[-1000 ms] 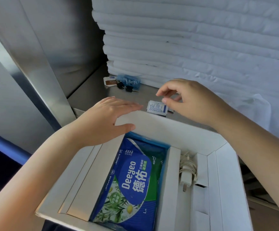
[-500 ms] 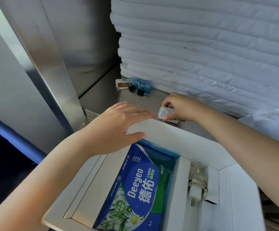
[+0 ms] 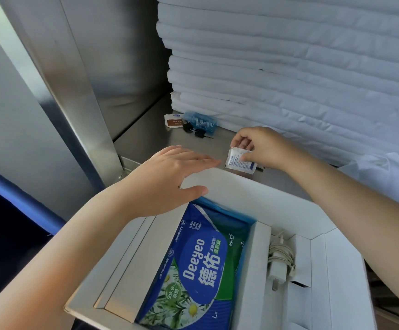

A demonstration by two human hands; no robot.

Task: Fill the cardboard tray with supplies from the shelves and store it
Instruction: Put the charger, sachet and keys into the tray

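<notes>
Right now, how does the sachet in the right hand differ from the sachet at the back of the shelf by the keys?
The held sachet has blue print; the back sachet has a brown panel. The held sachet is tilted up, pinched by the right hand; the back sachet lies flat on the steel shelf, untouched, beside the black keys. Both are small, white, flat packets.
</notes>
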